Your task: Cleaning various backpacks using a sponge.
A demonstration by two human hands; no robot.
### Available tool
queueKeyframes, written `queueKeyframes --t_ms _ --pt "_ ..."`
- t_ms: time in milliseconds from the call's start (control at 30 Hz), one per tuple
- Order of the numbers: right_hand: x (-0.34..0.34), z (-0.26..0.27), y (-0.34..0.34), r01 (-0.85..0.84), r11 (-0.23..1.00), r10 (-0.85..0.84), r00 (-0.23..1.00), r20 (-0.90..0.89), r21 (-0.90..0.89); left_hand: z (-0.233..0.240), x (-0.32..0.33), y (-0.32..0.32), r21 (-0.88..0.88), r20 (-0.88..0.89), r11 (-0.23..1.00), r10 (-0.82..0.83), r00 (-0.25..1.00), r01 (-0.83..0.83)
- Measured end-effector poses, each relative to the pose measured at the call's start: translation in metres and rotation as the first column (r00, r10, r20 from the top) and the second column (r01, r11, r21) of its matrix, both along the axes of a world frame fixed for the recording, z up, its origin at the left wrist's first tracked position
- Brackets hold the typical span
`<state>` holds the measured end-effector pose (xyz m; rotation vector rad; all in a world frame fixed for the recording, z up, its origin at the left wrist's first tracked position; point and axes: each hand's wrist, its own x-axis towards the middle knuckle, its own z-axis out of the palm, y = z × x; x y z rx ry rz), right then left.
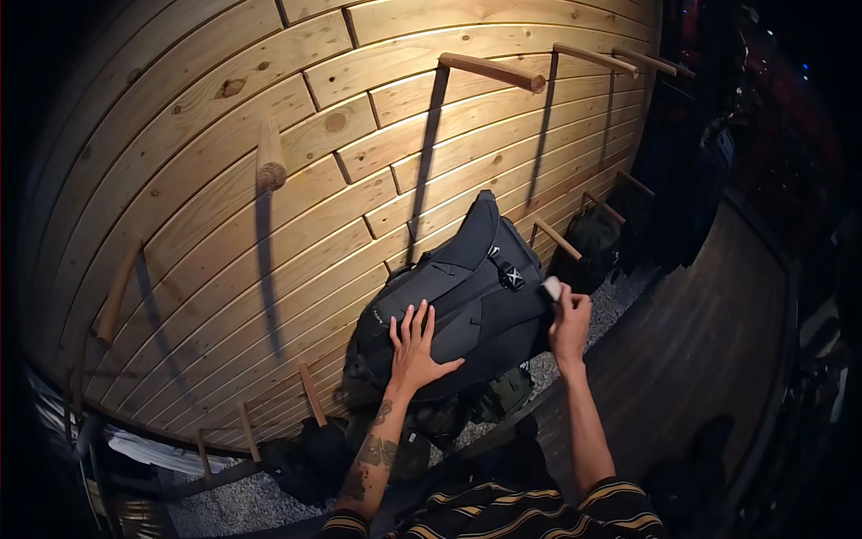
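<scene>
A dark grey backpack is up against the wooden wall in front of me, lying at a slant in view. A black strap with a buckle shows on its upper right part. My left hand rests flat on the backpack's face, fingers spread, holding nothing. At the backpack's right edge, my right hand pinches a small pale block between thumb and fingers. The block is blurred, and I cannot tell whether it touches the fabric or just what it is.
Wooden pegs jut from the plank wall, with more pegs lower down. Several dark bags sit beneath the backpack. A green bag hangs at right. Gravel borders the dark wood floor.
</scene>
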<state>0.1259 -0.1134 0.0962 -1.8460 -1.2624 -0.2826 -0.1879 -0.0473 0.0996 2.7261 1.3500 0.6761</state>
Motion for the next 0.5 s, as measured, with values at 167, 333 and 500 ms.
queueKeyframes --t_ms 167,333,500 --pt "-0.046 -0.005 -0.001 -0.04 0.995 0.051 0.99 -0.128 0.09 -0.006 -0.006 0.004 -0.008 0.007 1.0 0.01 1.0 -0.01" --pt "-0.097 0.018 -0.017 -0.348 0.937 0.348 0.937 -0.003 -0.008 -0.008 -0.01 0.003 0.002 0.016 1.0 0.009 1.0 -0.009" --pt "-0.034 0.007 -0.002 -0.023 0.999 0.027 0.99 -0.14 0.03 0.0 -0.009 -0.002 -0.026 0.027 0.999 0.023 0.999 -0.022"
